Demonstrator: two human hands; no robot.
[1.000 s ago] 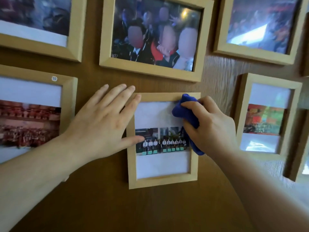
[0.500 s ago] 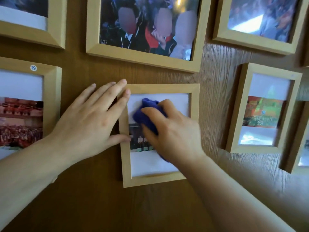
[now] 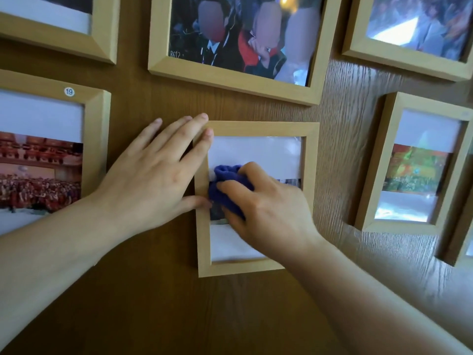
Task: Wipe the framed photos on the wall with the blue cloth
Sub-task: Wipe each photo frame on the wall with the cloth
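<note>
A small light-wood framed photo [image 3: 258,128] hangs upright in the middle of the brown wooden wall. My right hand [image 3: 268,208] presses a bunched blue cloth [image 3: 226,184] against the left half of its glass, covering most of the picture strip. My left hand [image 3: 153,175] lies flat with fingers spread on the wall beside the frame; its fingertips and thumb touch the frame's left edge.
Other wooden frames surround it: a large group photo [image 3: 238,78] above, a frame with a "19" sticker [image 3: 51,83] at left, one at top left [image 3: 102,34], one at top right [image 3: 399,62], and a narrow frame [image 3: 378,160] at right.
My right hand has slid the blue cloth from the frame's right edge across the glass to its left side and slightly down. The left hand has stayed on the frame's left edge.
</note>
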